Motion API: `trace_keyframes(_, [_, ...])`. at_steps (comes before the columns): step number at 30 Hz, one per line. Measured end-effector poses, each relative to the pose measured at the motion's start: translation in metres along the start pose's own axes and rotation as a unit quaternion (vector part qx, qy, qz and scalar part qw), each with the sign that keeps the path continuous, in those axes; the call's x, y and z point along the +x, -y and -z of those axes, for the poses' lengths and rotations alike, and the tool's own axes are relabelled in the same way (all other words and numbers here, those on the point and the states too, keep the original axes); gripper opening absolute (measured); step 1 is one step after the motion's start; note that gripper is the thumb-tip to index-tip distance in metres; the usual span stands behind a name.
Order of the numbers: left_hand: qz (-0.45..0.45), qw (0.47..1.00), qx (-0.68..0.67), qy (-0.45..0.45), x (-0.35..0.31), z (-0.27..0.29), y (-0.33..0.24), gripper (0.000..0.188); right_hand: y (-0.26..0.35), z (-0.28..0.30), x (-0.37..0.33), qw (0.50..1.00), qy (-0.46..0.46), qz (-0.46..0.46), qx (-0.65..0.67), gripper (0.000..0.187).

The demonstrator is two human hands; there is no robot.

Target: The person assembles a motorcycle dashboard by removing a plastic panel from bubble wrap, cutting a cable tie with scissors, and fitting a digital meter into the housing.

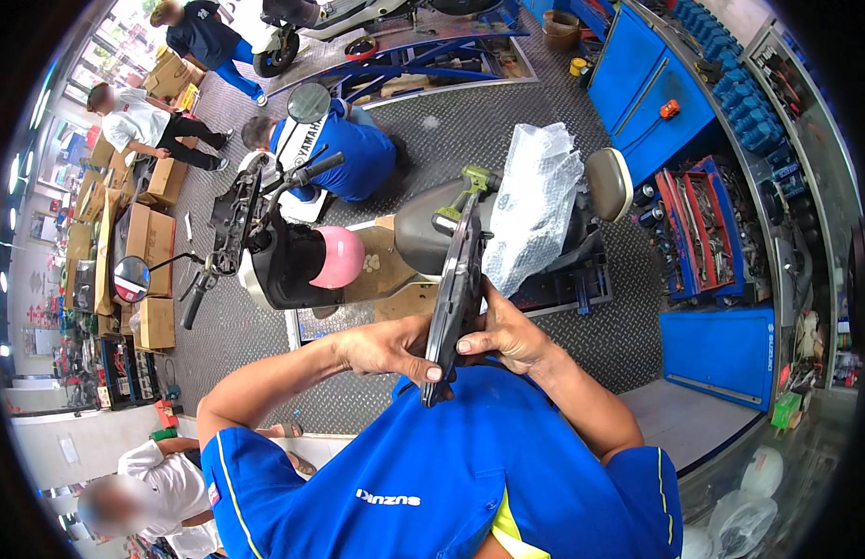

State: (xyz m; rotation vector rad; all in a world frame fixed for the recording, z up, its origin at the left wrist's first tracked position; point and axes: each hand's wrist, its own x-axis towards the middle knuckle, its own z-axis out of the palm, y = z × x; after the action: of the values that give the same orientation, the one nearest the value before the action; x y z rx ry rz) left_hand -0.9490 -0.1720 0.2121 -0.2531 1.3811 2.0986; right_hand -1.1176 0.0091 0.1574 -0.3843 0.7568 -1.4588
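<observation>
Several boxes (153, 235) edge the patterned floor (630, 307), left of the black part (454, 303).

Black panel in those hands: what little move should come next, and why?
Perhaps draw the black panel slightly back: the left hand and right hand hold its near end, while its far end overlaps the green drill on the seat in this view, so a bump seems possible.

Left hand (392, 348) and right hand (512, 335) hold a black part (456, 296) near a scooter (425, 235).
</observation>
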Motion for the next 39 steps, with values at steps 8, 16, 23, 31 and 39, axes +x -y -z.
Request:
trace_keyframes(8, [-0.071, 0.97, 0.185, -0.138, -0.014, 0.016, -0.04, 0.127, 0.006, 0.007, -0.009, 0.996, 0.065, 0.056, -0.035, 0.142])
trace_keyframes(16, [-0.229, 0.933, 0.125, -0.248, 0.005, 0.012, -0.072, 0.137, 0.013, 0.001, -0.003, 0.953, 0.153, 0.053, -0.255, 0.15])
trace_keyframes(23, [-0.239, 0.885, 0.262, -0.301, 0.002, -0.015, -0.062, 0.12, 0.051, 0.015, -0.01, 0.952, 0.086, 0.044, -0.29, 0.114])
trace_keyframes(31, [-0.228, 0.903, 0.227, -0.284, -0.001, -0.03, -0.067, 0.107, 0.099, -0.046, 0.01, 0.914, 0.056, 0.159, -0.368, 0.106])
trace_keyframes(39, [-0.266, 0.861, 0.301, -0.31, -0.003, -0.028, -0.057, 0.097, 0.118, -0.058, 0.025, 0.913, 0.116, 0.087, -0.38, 0.088])
